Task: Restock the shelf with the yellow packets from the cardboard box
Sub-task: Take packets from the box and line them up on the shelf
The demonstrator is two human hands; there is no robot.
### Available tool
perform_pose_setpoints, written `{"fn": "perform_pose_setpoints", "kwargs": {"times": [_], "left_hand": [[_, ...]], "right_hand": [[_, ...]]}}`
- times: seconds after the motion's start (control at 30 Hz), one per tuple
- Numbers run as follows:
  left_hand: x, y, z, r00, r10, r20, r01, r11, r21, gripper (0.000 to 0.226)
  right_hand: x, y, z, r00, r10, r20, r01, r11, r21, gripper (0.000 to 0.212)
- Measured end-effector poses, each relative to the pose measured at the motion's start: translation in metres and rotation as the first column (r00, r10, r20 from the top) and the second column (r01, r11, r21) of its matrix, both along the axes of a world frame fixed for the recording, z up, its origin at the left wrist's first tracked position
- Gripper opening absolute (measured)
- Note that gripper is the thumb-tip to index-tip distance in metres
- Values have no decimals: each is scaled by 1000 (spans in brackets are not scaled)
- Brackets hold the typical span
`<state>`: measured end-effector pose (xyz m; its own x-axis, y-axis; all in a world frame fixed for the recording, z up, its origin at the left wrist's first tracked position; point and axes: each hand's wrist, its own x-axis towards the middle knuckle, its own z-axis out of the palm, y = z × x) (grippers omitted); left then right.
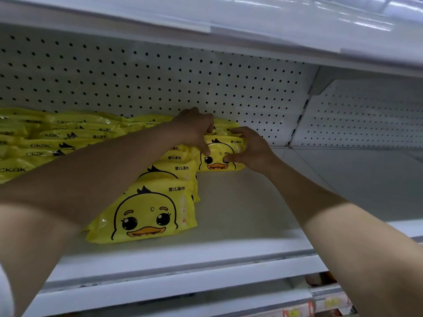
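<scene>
Yellow glossy plastic, cartoon duck face, orange beak, black print. Head view: one held packet (pixel 218 160) stands upright at the back of the shelf (pixel 240 213), near the pegboard back panel (pixel 160 83), at the right end of the stock. At least four more lean in a row toward the front edge, ending at the frontmost packet (pixel 146 213). The flat stacks (pixel 34 145) on the left overlap too much to count. Both arms reach up and in. The left hand (pixel 194 131) grips its top, fingers curled. The right hand (pixel 249 148) pinches its right end, thumb in front, fingers over the top.

Arms outstretched; left hand (pixel 194 130), right hand (pixel 251 148), fingers (pixel 236 130) curled.
</scene>
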<state>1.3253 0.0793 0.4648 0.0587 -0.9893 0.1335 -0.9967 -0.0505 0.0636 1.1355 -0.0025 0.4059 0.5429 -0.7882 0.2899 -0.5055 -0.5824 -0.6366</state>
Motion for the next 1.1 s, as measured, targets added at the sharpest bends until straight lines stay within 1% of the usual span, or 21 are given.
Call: {"fn": "perform_pose_setpoints", "kwargs": {"times": [0.1, 0.2, 0.37, 0.43, 0.5, 0.6, 0.73, 0.8, 0.9, 1.0, 1.1], "left_hand": [[-2, 2, 0, 1000, 9, 10, -9, 1000, 7, 73], [-7, 8, 0, 1000, 14, -8, -14, 1000, -15, 74], [-17, 30, 7, 988, 30, -151, -39, 998, -55, 79], [-22, 46, 14, 975, 52, -215, -70, 995, -76, 82], [-26, 64, 23, 962, 79, -262, -108, 989, -99, 81], [-33, 100, 34, 951, 154, -267, -191, 974, -118, 82], [-49, 163, 42, 920, 284, -270, -330, 933, -143, 83], [-59, 198, 42, 891, 366, -269, -407, 907, -113, 83], [-73, 258, 33, 853, 444, -273, -475, 878, -56, 80], [-84, 323, 15, 824, 523, -220, -539, 842, -16, 83], [-86, 386, -4, 778, 603, -177, -601, 796, 72, 88]], "right_hand": [[-1, 2, -2, 999, -40, -27, 40, 999, -20, 91], [-6, 5, -1, 998, -59, -9, 59, 998, -13, 92], [-22, 17, 14, 996, -85, -13, 84, 993, -87, 93], [-28, 26, 25, 997, -76, -4, 75, 993, -92, 93], [-33, 40, 37, 999, -48, -4, 48, 994, -103, 92], [-42, 66, 54, 999, -6, -46, 0, 990, -139, 87], [-52, 114, 73, 982, 48, -181, -80, 981, -176, 83], [-53, 144, 80, 963, 64, -262, -113, 978, -176, 80], [-55, 195, 81, 936, 125, -329, -189, 967, -170, 75], [-55, 249, 68, 912, 219, -348, -283, 948, -144, 72], [-48, 298, 44, 882, 315, -351, -383, 913, -142, 71]]}}
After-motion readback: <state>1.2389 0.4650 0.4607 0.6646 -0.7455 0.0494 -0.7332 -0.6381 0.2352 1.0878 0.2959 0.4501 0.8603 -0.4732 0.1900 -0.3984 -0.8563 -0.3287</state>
